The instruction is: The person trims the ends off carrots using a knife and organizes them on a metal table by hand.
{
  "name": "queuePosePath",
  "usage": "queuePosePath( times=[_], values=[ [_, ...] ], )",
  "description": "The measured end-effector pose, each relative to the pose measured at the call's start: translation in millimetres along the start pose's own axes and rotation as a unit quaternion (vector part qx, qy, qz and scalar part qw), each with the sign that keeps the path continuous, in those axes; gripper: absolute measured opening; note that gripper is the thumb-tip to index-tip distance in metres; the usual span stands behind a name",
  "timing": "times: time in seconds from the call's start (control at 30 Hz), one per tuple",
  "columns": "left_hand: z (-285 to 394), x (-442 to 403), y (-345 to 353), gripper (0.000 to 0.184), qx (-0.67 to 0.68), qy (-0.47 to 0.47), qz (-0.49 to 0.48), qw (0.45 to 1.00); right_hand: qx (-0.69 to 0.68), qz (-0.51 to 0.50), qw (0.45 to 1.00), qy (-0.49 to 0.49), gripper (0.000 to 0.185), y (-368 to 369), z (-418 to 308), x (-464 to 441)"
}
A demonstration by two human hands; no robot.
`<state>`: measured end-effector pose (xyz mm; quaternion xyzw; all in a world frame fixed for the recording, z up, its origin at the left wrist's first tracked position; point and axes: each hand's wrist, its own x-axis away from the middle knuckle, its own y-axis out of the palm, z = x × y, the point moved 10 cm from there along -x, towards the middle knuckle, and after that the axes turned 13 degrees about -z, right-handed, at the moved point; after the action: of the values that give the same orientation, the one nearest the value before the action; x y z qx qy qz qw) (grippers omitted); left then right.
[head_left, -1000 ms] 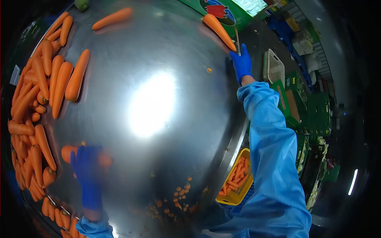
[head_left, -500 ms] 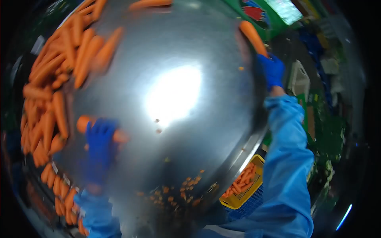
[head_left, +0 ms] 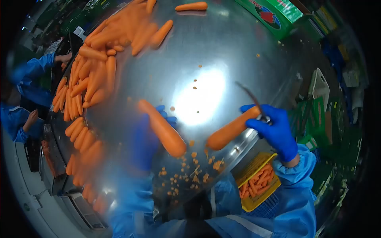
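My left hand (head_left: 147,137), in a blue glove and blurred, holds a large carrot (head_left: 163,130) over the near part of the metal table (head_left: 166,75). My right hand (head_left: 274,127), also blue-gloved, grips a second carrot (head_left: 232,130) together with a knife (head_left: 251,95), whose blade points up and to the left. The two carrots slant toward each other, lower ends apart. Below them lie small carrot trimmings (head_left: 184,174). Part of my left hand's fingers is hidden by its carrot.
Many carrots (head_left: 93,75) are piled along the table's left edge. One carrot (head_left: 191,6) lies at the far side. A yellow crate (head_left: 248,204) of carrots stands below right, a green box (head_left: 274,18) at the back. Another person's sleeves (head_left: 33,71) show at the left.
My right hand has come nearer from the far right edge with its carrot, and the knife now shows clearly. My left hand has moved right with its carrot. The view has shifted left.
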<state>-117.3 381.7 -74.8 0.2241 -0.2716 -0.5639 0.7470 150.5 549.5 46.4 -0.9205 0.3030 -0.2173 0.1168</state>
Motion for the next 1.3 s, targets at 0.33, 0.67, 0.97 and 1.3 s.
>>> queuePosePath(
  times=[0.33, 0.67, 0.97, 1.3],
  values=[
    [-43.0, 172.6, -3.6, 0.065, 0.015, -0.124, 0.004, 0.992, 0.015, -0.193, 0.98, -0.054, 0.04, 212.3, -32.6, 56.5],
    [17.9, 273.1, 41.4, 0.098, -0.367, -0.023, -0.015, 0.93, -0.026, -0.131, 0.99, -0.051, 0.045, 310.6, -69.6, 105.8],
    [50.1, 317.8, 28.8, 0.084, -0.488, 0.062, 0.061, 0.869, 0.171, -0.071, 0.962, -0.198, 0.028, 289.2, -88.4, 151.6],
    [57.0, 310.1, 63.0, 0.086, -0.547, 0.108, -0.001, 0.83, 0.316, -0.029, 0.908, -0.274, 0.014, 290.1, -99.8, 172.8]
  ],
)
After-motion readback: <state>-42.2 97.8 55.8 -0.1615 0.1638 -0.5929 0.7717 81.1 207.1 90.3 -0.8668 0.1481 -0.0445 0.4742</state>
